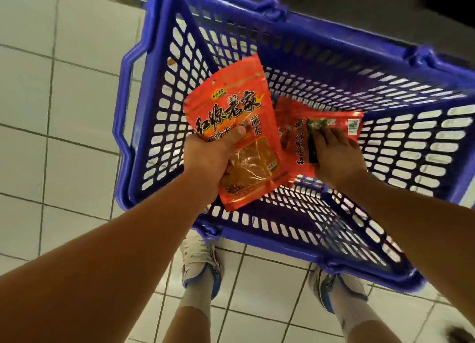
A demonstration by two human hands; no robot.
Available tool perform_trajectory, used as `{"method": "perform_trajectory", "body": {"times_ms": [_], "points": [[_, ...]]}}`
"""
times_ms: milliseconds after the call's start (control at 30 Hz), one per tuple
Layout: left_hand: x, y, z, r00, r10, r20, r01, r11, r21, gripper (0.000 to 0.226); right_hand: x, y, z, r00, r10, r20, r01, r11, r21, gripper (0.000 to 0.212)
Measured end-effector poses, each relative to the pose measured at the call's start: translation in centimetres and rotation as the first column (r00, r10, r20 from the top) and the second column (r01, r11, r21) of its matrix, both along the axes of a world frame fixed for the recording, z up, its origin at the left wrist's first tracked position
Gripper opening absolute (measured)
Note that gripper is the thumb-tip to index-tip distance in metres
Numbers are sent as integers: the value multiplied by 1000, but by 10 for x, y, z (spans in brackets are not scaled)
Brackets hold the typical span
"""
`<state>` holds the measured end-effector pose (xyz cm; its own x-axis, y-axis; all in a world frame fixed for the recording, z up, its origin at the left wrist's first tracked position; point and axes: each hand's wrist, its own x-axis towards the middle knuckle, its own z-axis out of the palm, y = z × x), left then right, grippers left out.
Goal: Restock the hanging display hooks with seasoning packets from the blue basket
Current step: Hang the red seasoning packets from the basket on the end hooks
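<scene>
From the head camera I look straight down into the blue basket (385, 91), which stands on the pale tiled floor (64, 111) and fills the frame from about nine o'clock round to four o'clock. My left hand (205, 157) sits near the centre, its thumb pressed on the printed face of a red seasoning packet (231, 106) and its fingers curled behind it, so the packet is gripped and held up above the basket's bottom, its top edge pointing toward twelve o'clock and its clear lower window toward six. At three o'clock from that hand, my right hand (334, 155) reaches down inside the basket, palm down, with its fingers on a second red packet (331, 121) that lies at the bottom; the fingertips are hidden against the wrapper, so I cannot tell whether they pinch it or only touch it. More red wrapping shows just beside and under that second packet, toward nine o'clock of it, though how many lie there I cannot make out. Both bare forearms enter from the lower edge, the left from seven o'clock, the right from four o'clock. At six o'clock, below the basket's near rim, I see two white shoes with blue trim (203, 268) planted on the tiles.
</scene>
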<state>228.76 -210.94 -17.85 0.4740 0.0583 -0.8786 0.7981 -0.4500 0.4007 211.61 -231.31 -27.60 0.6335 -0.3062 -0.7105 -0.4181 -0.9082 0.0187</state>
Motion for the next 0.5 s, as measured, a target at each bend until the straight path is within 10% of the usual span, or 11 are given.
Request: {"method": "perform_trajectory", "body": {"times_ms": [133, 233, 400, 500], "points": [[12, -6, 33, 995, -87, 56, 86, 996, 12, 55, 6, -24, 51, 935, -346, 77, 324, 922, 211, 60], [12, -5, 67, 973, -200, 114, 198, 980, 27, 61, 8, -40, 106, 670, -742, 11, 662, 604, 444, 15], [-1, -6, 139, 941, -261, 217, 272, 962, -25, 67, 18, -33, 203, 184, -951, -250, 666, -67, 743, 37], [-9, -16, 192, 952, -186, 244, 222, 967, -129, 61, 29, -26, 263, 107, -966, -235, 594, -128, 794, 52]]}}
